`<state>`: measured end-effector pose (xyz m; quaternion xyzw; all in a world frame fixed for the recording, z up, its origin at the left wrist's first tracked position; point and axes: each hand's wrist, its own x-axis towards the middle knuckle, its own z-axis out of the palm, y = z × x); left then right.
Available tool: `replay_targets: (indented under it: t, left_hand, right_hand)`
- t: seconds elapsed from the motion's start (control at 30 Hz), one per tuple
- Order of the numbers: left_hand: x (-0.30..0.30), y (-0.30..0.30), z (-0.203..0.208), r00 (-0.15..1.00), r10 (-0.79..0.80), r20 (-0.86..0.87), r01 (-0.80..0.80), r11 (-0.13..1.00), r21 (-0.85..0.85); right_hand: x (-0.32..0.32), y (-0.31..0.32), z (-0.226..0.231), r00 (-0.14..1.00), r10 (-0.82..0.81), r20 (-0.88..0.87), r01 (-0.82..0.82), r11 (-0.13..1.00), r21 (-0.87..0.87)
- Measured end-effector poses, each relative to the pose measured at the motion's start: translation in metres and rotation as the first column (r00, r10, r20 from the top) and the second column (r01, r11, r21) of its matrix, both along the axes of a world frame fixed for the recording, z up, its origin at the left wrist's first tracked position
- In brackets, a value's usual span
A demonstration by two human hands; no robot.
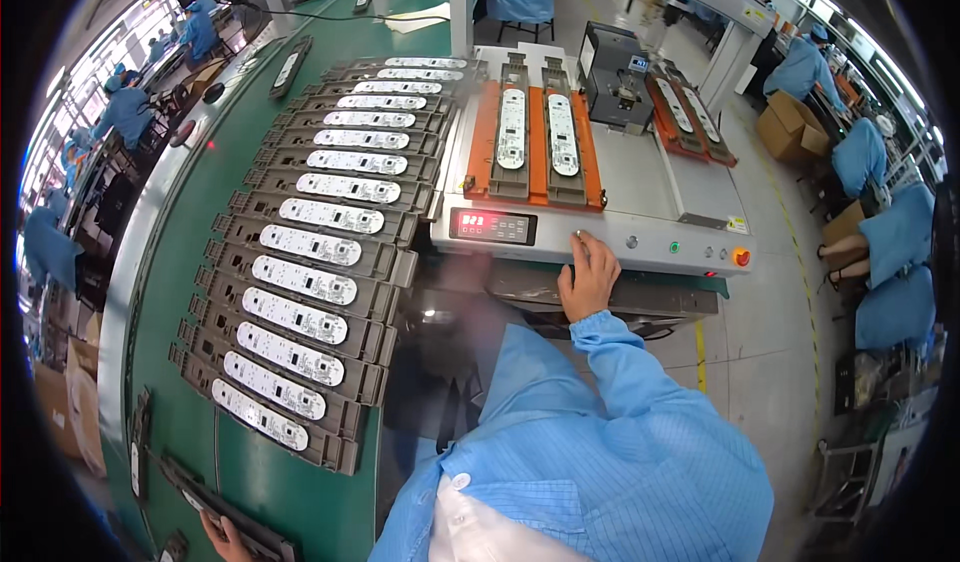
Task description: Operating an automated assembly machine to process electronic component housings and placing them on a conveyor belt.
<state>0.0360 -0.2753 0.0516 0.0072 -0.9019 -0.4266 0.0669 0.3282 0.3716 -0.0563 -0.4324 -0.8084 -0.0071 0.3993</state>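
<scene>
With its index finger, my right hand (592,274) touches a small button (577,233) on the front panel of a grey bench machine (610,247). Its thumb stands apart, and nothing is held. A pinkish smear in front of the red-lit display (492,226) appears to be my left hand (470,272); motion hides its fingers. Behind the panel, an orange plate (482,152) carries two grey holders, each with a long white circuit board (512,127), (562,134).
Several grey holders with white boards (320,247) line the green bench (190,292) at left. At lower left, another person's hand (225,537) touches a dark tray (265,537). A dark box-shaped device (615,82) stands beside the orange plate. A red knob (740,257) marks the panel's right end.
</scene>
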Motion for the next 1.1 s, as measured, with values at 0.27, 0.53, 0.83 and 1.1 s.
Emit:
replay_targets:
  t: [0.27,0.53,0.83,1.1]
  left_hand:
    - [-0.035,-0.071,-0.058,0.999,-0.010,-0.050,-0.008,0.939,-0.345]
    - [-0.033,-0.014,-0.029,1.000,0.015,-0.016,-0.021,0.860,-0.509]
    - [-0.001,0.031,-0.011,0.997,0.079,0.013,-0.057,0.822,-0.566]
    - [-0.012,0.019,-0.006,0.996,-0.080,0.038,0.088,0.930,-0.357]
  right_hand:
    - [0.020,-0.004,-0.015,0.984,0.141,-0.105,-0.137,0.989,0.048]
    - [0.014,0.007,0.007,0.998,-0.023,0.055,0.020,0.999,0.048]
    - [-0.003,-0.029,0.000,0.947,0.299,-0.119,-0.307,0.950,-0.053]
    - [-0.049,-0.001,-0.065,0.979,0.202,-0.024,-0.200,0.933,-0.299]
